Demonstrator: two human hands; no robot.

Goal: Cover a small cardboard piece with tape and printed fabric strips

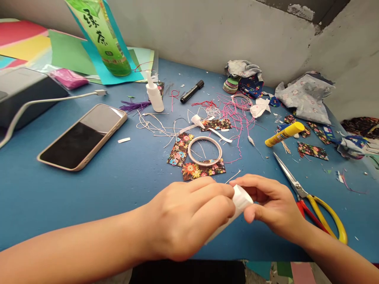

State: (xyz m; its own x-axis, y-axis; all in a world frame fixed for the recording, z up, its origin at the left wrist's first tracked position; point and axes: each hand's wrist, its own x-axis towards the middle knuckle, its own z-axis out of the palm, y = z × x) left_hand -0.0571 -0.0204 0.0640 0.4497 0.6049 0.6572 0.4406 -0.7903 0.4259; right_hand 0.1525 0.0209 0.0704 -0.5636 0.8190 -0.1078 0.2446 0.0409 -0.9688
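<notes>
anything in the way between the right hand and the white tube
Nothing visible: the right hand curves close about the open end of the white tube, which the left hand holds. The scissors lie to the right, outside that gap.

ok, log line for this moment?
left hand: holds white tube | right hand: at tube's end | scissors: beside right hand

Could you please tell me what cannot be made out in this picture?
In the head view:
White roll: middle hidden by the left hand.
Scissors' red handle: partly hidden by the right hand.
Dark box: cut off by the left edge.
Black marker: lettering too small to read.
</notes>
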